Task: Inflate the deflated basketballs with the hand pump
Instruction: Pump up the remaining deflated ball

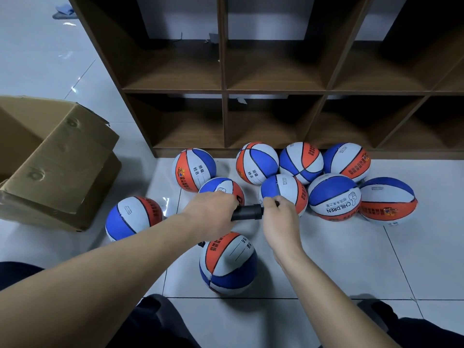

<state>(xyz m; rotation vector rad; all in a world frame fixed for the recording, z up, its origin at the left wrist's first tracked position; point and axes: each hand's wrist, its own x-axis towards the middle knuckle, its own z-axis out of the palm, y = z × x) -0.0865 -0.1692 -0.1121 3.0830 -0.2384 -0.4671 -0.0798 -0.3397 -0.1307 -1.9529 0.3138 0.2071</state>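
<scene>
A black hand pump (247, 212) lies level between my hands, above the floor. My left hand (212, 216) is closed around the pump's left end. My right hand (280, 217) is closed on its right end, where the handle is; the fingers hide most of it. Directly below the pump sits a red, white and blue basketball (227, 263), its lower side dented and flattened. Several more basketballs of the same colours lie on the floor beyond, such as the one behind my right hand (288, 187) and another at the left (133, 217).
An open cardboard box (57, 162) stands at the left. A brown wooden cubby shelf (273, 91) runs across the back, with balls resting against its base. The floor is pale tile (351, 259). My dark-trousered knees (155, 322) are at the bottom edge.
</scene>
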